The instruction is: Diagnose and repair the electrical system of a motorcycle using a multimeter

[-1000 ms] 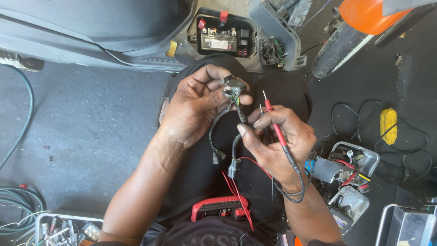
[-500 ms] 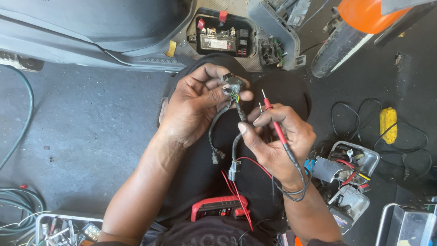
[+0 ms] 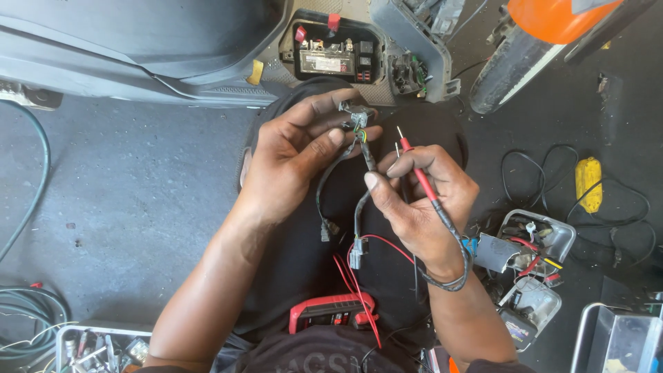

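Little has shifted in the last second: your hands have stayed over your lap, and the red probe's tip has tilted slightly away from the connector.

You sit on a rough grey concrete floor (image 3: 124,207), stained and gritty, with a scooter's smooth grey plastic body panel (image 3: 138,41) above and an open battery compartment (image 3: 328,59) showing a black boxy battery. An orange-fendered wheel (image 3: 525,55) stands at the upper right. A yellow plug (image 3: 588,181) with a thin black cord lies on the floor, near opened metal-cased modules (image 3: 532,269) spilling coloured wires. A red-edged multimeter (image 3: 331,314) rests on your dark trousers.

Your left hand (image 3: 293,169) pinches a small grey plastic connector (image 3: 358,117) between thumb and fingertips, just above your lap. From it a black sleeved wire harness (image 3: 362,207) with green and yellow strands hangs down to a second small plug. Your right hand (image 3: 421,200) pinches that harness with thumb and forefinger while its other fingers clamp the slim red test probe (image 3: 418,173), metal tip pointing up beside the connector, not touching it.
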